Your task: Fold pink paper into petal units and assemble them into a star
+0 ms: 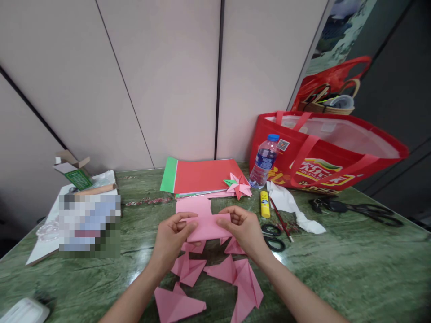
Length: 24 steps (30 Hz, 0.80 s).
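A pink sheet of paper (209,228), folded into a rectangle, is held up between my two hands. My left hand (173,233) pinches its left end between thumb and fingers. At the right end, my right hand (241,229) grips it the same way. Below the hands, several folded pink paper pieces (178,304) lie on the green table. Behind the held sheet is a flat pink paper (193,205). A folded paper star (238,185) in pink, red and green rests on a stack of coloured paper (207,175).
To the right are a yellow glue stick (265,204), black-handled scissors (274,237), a dark red pencil (281,220), white tissue (286,197), a water bottle (264,163) and a red bag (323,152). At left stand a green box (80,178) and a white board (42,244).
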Each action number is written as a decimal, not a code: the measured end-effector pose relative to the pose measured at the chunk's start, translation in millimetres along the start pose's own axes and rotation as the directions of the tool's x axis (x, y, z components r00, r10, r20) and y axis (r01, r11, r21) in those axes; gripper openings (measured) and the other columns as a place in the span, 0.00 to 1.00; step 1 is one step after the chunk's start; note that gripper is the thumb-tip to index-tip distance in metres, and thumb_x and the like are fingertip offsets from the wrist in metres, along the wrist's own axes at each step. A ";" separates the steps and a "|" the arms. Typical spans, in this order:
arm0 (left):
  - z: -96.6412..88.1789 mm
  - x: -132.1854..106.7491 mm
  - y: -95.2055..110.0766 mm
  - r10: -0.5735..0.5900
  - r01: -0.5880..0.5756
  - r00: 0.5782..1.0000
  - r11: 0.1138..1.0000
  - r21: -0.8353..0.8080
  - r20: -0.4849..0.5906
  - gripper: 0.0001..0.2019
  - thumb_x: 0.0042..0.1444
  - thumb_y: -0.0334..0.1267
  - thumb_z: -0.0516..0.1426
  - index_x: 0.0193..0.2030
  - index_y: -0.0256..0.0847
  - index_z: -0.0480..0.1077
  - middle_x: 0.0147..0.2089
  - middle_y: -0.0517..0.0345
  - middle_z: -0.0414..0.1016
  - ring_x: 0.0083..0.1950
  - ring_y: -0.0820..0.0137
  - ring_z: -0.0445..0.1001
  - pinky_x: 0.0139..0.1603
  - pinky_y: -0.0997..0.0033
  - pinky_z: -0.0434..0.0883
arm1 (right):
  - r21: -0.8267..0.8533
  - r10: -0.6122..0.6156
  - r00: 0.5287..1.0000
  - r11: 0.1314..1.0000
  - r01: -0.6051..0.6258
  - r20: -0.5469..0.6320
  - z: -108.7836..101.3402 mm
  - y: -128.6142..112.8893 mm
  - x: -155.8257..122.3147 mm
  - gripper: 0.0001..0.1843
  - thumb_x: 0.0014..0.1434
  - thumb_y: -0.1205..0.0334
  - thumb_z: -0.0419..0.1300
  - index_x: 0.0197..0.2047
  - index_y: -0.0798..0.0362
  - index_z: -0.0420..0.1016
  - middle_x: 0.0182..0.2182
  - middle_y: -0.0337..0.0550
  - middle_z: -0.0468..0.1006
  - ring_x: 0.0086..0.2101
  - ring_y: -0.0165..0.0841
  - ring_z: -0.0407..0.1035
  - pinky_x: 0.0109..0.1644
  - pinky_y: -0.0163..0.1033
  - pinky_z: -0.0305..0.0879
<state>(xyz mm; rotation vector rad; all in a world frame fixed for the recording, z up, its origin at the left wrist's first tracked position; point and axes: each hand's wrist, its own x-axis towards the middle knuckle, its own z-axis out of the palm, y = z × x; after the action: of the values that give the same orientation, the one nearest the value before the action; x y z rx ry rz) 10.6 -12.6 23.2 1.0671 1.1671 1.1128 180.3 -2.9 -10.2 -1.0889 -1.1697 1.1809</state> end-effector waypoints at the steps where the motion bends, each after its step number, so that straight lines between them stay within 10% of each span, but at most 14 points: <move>1: 0.1 -0.1 0.0 -0.001 0.001 1.000 1.000 0.001 0.000 0.16 0.39 0.39 0.63 0.35 0.34 0.70 0.16 0.65 0.71 0.18 0.71 0.71 0.21 0.71 0.73 | -0.003 -0.003 1.000 1.000 0.003 0.004 -0.2 0.7 0.3 0.15 0.40 0.54 0.66 0.29 0.55 0.70 0.19 0.36 0.69 0.21 0.26 0.60 0.24 0.32 0.57; 24: -5.3 2.5 -6.5 0.060 -0.063 0.998 0.989 0.133 0.021 0.14 0.38 0.40 0.63 0.33 0.35 0.73 0.14 0.65 0.67 0.16 0.76 0.65 0.16 0.80 0.63 | -0.289 -0.055 0.979 0.951 0.111 0.195 -9.5 -1.9 4.8 0.11 0.50 0.55 0.57 0.26 0.55 0.72 0.20 0.36 0.69 0.21 0.26 0.58 0.23 0.31 0.51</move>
<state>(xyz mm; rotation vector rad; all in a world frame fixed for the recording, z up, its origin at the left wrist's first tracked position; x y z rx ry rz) 6.0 -10.8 15.9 1.2207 1.2163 1.0830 190.0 1.6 -8.8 -1.1588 -1.5639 1.0789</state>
